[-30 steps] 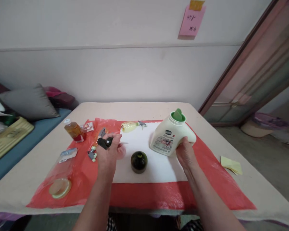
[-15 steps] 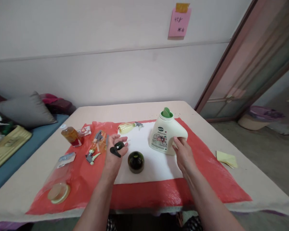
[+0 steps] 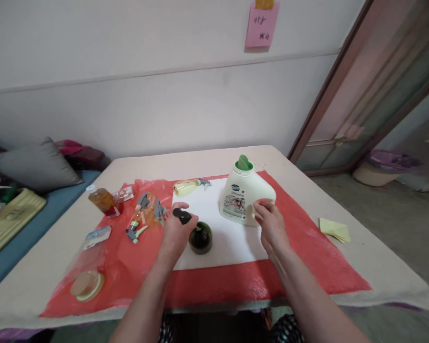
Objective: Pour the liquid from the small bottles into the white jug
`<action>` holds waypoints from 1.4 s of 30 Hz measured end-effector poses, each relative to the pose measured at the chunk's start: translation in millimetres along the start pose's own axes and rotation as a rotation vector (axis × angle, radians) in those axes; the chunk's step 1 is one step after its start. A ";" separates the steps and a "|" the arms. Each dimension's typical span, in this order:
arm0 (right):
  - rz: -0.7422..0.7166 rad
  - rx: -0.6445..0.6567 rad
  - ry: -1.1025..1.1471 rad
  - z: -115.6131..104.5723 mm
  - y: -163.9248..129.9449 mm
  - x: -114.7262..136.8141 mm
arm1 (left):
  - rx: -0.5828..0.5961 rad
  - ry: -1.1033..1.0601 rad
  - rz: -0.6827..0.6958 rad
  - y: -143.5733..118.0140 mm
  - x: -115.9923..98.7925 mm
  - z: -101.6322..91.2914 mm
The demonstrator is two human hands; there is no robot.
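Left fingers: closed round a black pump cap [image 3: 181, 216], pinched at its neck, spout pointing left.
Left hand [image 3: 177, 232]: just above the rim of a dark green bottle [image 3: 200, 237].
Dark green bottle: round, glossy, squat, standing on the white sheet [image 3: 232, 240].
Right fingers: loosely curled, tips against the handle side of the white jug [image 3: 245, 199]; no firm clasp.
Right hand [image 3: 270, 226]: just right of the jug.
White jug: upright, green spout, printed label.
Beyond: red plastic sheet [image 3: 307, 267], spray bottles [image 3: 145, 216] at left.

jar [image 3: 200, 237] left of jug [image 3: 245, 198], on sheet [image 3: 232, 243]
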State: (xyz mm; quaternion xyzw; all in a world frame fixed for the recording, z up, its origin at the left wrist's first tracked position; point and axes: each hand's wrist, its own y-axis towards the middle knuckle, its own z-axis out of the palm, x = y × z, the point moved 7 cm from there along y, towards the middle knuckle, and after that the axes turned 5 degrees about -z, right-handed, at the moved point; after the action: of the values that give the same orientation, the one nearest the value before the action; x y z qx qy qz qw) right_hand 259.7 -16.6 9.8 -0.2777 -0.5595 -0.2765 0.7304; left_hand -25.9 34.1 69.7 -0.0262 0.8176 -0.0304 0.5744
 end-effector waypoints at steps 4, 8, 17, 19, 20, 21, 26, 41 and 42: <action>0.012 -0.045 -0.028 0.9 -9.4 -3.3 | 0.168 0.264 0.025 -1.2 18.5 30.0; 0.027 0.033 -0.032 10.8 -18.2 -6.3 | 0.178 0.521 0.051 -6.7 29.1 41.4; 0.111 0.096 -0.016 21.0 -22.0 -18.9 | 0.086 0.501 0.023 0.7 24.6 39.1; 0.131 0.102 -0.007 23.7 -23.2 -21.3 | 0.022 0.491 0.023 10.6 16.1 37.7; 0.138 0.106 -0.003 25.3 -24.3 -22.0 | -0.008 0.489 0.020 16.6 12.1 37.4; 0.143 0.112 0.000 27.0 -25.5 -22.6 | -0.034 0.487 0.015 23.1 8.8 37.2; 0.184 0.123 0.039 32.5 -30.5 -27.9 | -0.092 0.473 -0.036 52.3 12.1 39.7; 0.215 0.235 0.048 38.3 -32.8 -31.1 | -0.189 0.247 0.214 1.8 -5.7 32.7; 0.214 0.243 0.051 38.3 -33.3 -30.1 | -0.190 0.242 0.233 -6.8 -7.9 31.6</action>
State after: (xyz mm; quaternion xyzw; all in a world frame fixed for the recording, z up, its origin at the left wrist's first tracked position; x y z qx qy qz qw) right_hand 203.9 -9.5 -7.9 -0.2382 -0.5375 -0.1344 0.7977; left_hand 6.5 27.3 67.0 0.0183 0.8775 0.1108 0.4663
